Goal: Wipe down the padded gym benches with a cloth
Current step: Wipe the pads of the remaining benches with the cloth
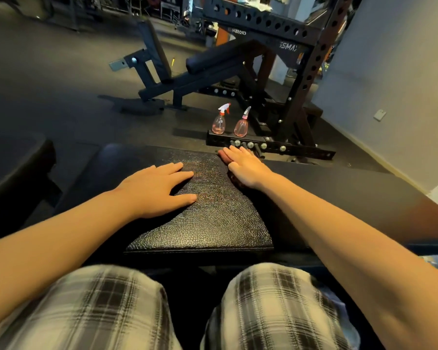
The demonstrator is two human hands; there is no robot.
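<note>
In the head view, the left hand [159, 188] is lying flat on the padded bench [208, 223] at centre, fingers spread toward 2 o'clock. The right hand [243, 168], fingers straight and together, is resting along the pad's right edge, pointing toward 11 o'clock.

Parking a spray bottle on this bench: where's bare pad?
Bare pad between the forearms to its near edge, and past the left hand to the far edge. Crowded: right hand on the far-right edge; rack base beam carries two spray bottles.
</note>
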